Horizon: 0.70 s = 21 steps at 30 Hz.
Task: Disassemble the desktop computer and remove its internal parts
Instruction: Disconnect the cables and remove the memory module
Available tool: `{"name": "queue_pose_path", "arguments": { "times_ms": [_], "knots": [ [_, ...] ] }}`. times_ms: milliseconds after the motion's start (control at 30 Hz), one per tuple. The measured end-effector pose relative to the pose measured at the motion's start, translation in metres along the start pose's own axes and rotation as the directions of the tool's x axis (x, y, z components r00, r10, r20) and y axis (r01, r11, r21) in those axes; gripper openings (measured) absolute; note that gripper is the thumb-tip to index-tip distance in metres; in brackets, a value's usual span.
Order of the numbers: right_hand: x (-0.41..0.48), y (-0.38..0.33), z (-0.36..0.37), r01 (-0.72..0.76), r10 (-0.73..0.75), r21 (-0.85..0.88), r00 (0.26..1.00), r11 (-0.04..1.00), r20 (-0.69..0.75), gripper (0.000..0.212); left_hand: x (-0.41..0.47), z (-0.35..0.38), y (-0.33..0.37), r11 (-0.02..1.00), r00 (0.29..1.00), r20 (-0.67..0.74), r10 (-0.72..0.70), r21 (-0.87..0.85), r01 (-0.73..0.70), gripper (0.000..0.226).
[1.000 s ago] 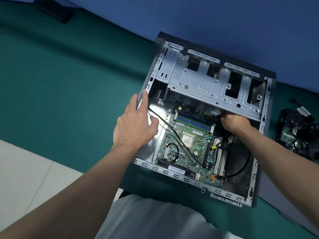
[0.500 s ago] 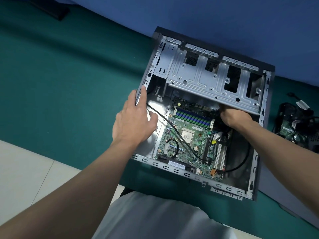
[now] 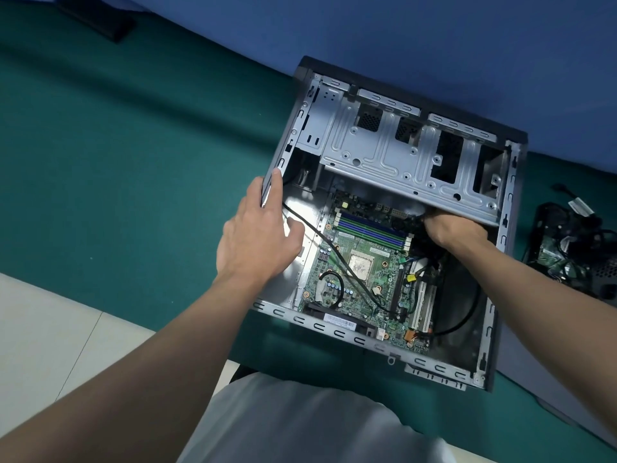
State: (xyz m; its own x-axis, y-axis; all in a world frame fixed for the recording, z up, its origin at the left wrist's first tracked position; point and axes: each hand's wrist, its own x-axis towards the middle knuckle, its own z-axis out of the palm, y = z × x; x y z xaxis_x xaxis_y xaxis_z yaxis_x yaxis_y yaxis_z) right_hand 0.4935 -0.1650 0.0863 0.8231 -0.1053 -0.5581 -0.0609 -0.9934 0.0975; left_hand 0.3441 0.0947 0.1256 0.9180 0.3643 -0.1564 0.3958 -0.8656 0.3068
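The right hand (image 3: 454, 230) is curled under the near lip of the drive cage (image 3: 384, 155), its fingertips hidden among black cables (image 3: 409, 223) at the far right corner of the motherboard (image 3: 362, 295), so I cannot tell whether it pinches one; the left hand (image 3: 257, 235) lies spread and relaxed on the left wall of the computer case (image 3: 334, 333), forefinger straight along the rim, the other fingers outside, the thumb inside over the bare metal strip between that wall and the board's left edge; a thin black cable (image 3: 334, 253) runs from beside the thumb across the processor (image 3: 360, 264); blue memory slots (image 3: 370, 230) line the board's far edge and white expansion slots (image 3: 424, 305) its right edge; between the board and the right wall lies a dark bay where a black cable loop (image 3: 467, 317) curves; the case lies on its side, open upward, close to the near edge of the green surface (image 3: 133, 162), its far side against the blue wall (image 3: 400, 35); to the left the surface runs broad up to a black object (image 3: 96, 18) at the far left corner; just off the right wall sits a heap of removed parts (image 3: 574, 252), apart from the case.
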Motion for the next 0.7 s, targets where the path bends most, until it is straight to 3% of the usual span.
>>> {"name": "queue_pose_path", "arguments": {
  "times_ms": [100,200,433,567,700],
  "knots": [
    [0.0017,0.0015,0.0004,0.016,-0.014,-0.051,0.999,0.999,0.037,0.046,0.0,-0.0001,-0.0003,1.0,1.0,0.0,0.004,0.004,-0.004,0.072],
    [0.0017,-0.0019,0.0015,-0.016,0.016,0.027,1.0,0.999,0.005,0.037,-0.0001,-0.0001,-0.0001,1.0,1.0,0.0,0.005,0.006,-0.005,0.073],
    [0.0016,0.0025,0.0015,0.023,-0.023,-0.012,0.999,1.0,0.022,0.042,-0.0001,0.0003,-0.0005,1.0,1.0,-0.004,0.005,0.015,-0.005,0.072],
    [0.0015,-0.003,0.0028,-0.063,0.064,0.056,0.998,0.996,-0.009,0.041,0.0001,0.0006,-0.0009,1.0,1.0,-0.002,0.01,0.02,-0.01,0.071],
    [0.0004,-0.0016,0.0039,-0.045,0.051,0.065,0.993,0.997,-0.106,0.037,0.0004,0.0011,-0.001,1.0,1.0,0.005,0.008,0.029,-0.008,0.072]
  ]
}}
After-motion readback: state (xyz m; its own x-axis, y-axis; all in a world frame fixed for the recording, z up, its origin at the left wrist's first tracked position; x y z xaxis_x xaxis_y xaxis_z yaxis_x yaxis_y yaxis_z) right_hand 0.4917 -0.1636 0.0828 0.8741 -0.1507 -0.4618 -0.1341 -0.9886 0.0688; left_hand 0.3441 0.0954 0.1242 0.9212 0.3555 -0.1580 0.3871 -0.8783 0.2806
